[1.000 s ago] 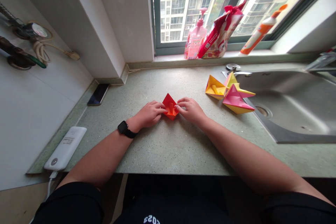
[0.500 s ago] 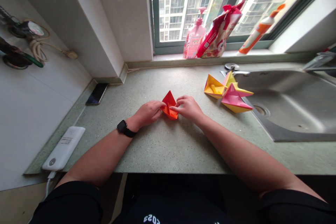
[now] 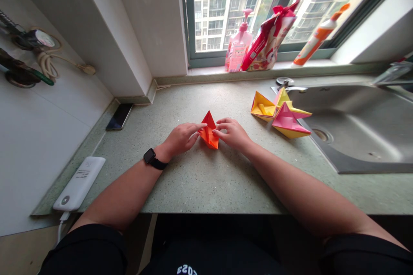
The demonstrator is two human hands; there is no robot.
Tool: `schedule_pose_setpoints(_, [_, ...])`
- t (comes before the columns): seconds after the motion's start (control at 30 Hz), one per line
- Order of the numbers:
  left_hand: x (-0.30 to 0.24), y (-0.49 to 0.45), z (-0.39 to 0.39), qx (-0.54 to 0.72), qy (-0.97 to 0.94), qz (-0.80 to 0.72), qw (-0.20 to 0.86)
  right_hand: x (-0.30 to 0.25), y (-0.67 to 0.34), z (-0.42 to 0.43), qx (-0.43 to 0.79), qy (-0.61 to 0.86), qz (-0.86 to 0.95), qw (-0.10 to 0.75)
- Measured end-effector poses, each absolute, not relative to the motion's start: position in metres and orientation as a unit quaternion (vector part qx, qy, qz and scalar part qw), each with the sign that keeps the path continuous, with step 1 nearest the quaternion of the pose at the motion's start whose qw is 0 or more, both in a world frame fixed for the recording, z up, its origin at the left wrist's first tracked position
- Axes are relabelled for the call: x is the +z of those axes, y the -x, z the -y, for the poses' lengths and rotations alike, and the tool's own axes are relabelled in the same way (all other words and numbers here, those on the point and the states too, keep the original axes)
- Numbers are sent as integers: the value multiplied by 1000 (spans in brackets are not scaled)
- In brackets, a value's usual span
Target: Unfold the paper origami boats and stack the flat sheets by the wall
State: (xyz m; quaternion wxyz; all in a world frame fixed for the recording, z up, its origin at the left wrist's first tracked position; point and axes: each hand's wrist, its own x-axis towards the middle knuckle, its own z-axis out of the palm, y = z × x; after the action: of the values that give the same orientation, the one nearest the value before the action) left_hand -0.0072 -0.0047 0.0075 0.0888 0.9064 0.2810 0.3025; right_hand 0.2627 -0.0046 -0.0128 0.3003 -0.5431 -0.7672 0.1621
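A small orange folded paper boat sits on the counter in front of me, its pointed end toward the window. My left hand, with a black watch on its wrist, is at the boat's left rim; the index finger reaches over the edge and the thumb is lower, by the side. On the opposite rim, my right hand has its thumb inside the boat and its fingers bent just outside. Both hands appear to pinch the paper lightly.
Yellow and pink paper boats stand clustered beside the steel sink. At left lie a phone and a white power bank with a cable. A pump bottle, a red bag and an orange-white bottle line the windowsill.
My left index finger has slid further over the boat's rim. The right thumb has drawn back slightly toward the right rim. The boat has hardly shifted.
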Motion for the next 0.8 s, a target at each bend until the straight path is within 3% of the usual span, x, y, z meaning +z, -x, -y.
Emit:
schedule_pose_setpoints(0.33, [14, 8, 5, 351, -886, -292, 81, 0, -263, 10, 181, 506, 751, 382])
schedule_pose_setpoints(0.8, [11, 7, 3, 327, -900, -280, 69, 7, -245, 13, 146, 536, 782, 284])
